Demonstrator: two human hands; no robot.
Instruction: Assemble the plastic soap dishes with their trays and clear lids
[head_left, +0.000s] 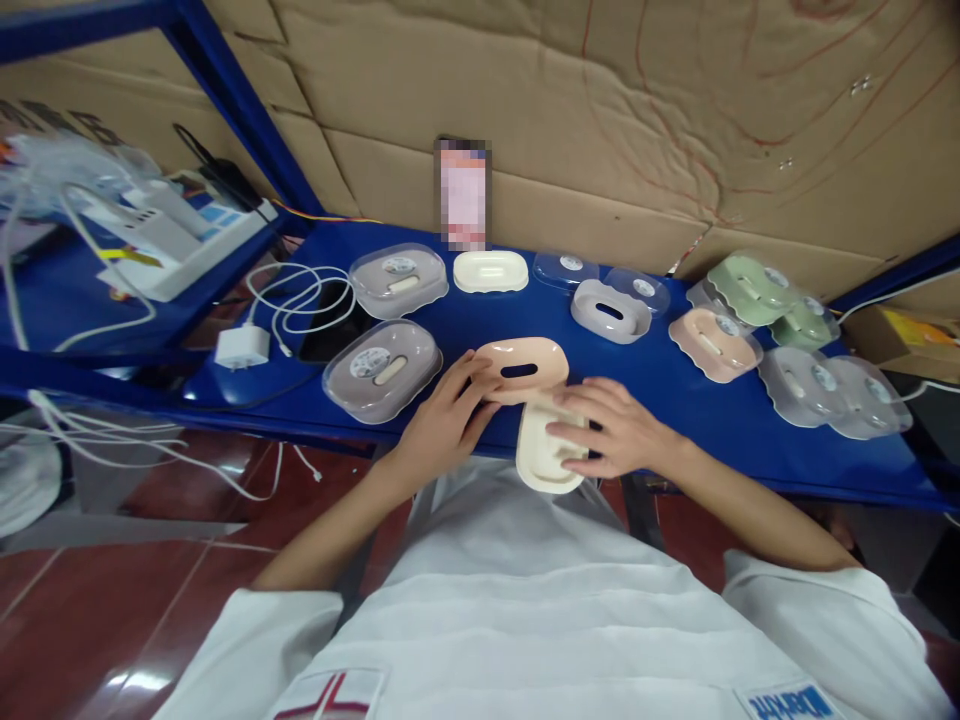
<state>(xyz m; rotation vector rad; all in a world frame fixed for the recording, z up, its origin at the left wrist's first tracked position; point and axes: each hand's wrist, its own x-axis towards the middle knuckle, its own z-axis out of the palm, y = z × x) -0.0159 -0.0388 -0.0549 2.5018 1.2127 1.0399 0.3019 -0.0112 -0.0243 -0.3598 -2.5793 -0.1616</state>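
Observation:
My left hand [457,405] grips the left end of a shiny peach soap dish [551,358] with a dark oval slot in its bottom. The thumb is below and the fingers lie over the rim. My right hand [616,430] is closed on a cream oval tray [534,450], its fingers spread across the tray's right side. This tray hangs past the table's front edge, and its upper end meets the near rim of the peach dish. Left of my left hand lies a grey soap box [360,395] with a clear lid and a round label.
Behind are another lidded grey box [382,290], a cream tray [491,280], clear lids [566,270] and a grey slotted dish [609,325]. Right stand peach [716,350], green [750,290] and grey boxes [802,395]. A white charger [241,347], coiled cable and upright phone [463,195] are also present.

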